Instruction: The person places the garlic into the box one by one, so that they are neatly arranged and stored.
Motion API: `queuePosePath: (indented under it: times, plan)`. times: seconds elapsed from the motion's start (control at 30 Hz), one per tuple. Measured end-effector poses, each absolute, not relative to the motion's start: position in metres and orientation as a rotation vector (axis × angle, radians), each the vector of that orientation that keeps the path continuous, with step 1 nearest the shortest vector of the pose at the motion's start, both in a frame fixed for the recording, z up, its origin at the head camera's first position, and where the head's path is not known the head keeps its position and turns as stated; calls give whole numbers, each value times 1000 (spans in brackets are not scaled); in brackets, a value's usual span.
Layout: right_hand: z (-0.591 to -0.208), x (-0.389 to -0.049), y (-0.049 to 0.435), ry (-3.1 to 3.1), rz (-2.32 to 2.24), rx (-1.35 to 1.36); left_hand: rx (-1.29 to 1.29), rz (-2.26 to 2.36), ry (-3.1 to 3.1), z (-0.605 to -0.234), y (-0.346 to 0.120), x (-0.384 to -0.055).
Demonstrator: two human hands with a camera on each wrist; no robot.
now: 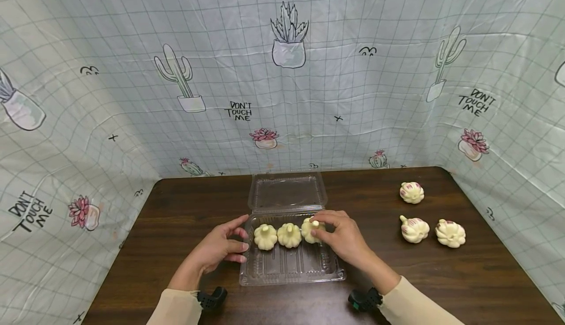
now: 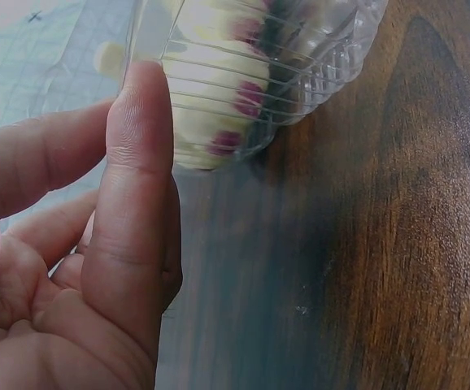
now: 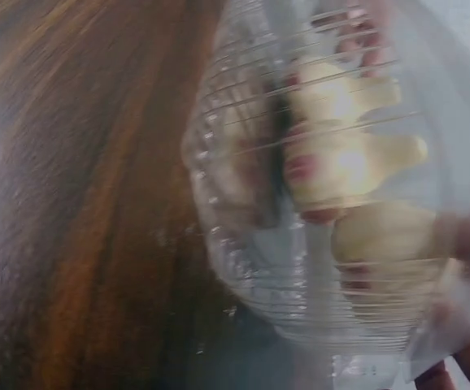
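Note:
A clear plastic clamshell container lies with its lid folded back on the brown table. Three pale garlic bulbs stand in a row inside it: a left bulb, a middle bulb and a right bulb, stems up. My right hand pinches the right bulb by its top, partly covering it. My left hand touches the container's left side with fairly straight, spread fingers. In the left wrist view, the thumb rests against the clear wall. The right wrist view is blurred but shows the bulbs through the plastic.
On the table's right side lie three more garlic bulbs with purplish marks: a back one, a front left one and a front right one. A patterned curtain hangs behind and along both sides of the table.

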State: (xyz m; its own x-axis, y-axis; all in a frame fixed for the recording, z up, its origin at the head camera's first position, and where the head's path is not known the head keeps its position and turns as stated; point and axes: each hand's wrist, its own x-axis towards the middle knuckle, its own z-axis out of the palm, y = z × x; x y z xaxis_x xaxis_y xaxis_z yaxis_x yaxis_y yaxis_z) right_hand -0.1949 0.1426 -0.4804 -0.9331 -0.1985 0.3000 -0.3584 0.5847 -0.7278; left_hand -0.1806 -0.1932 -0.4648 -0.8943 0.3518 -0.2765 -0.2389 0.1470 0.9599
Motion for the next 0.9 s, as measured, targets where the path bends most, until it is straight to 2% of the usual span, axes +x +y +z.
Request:
queuePosePath:
  times: [0.47, 0.9]
  plan:
    - [-492, -198, 140, -2634, 1092, 529, 95, 1799, 1985, -462, -191, -180]
    - [-488, -199, 142, -2660, 1138, 530, 93, 1796, 1981, -461, -191, -181]
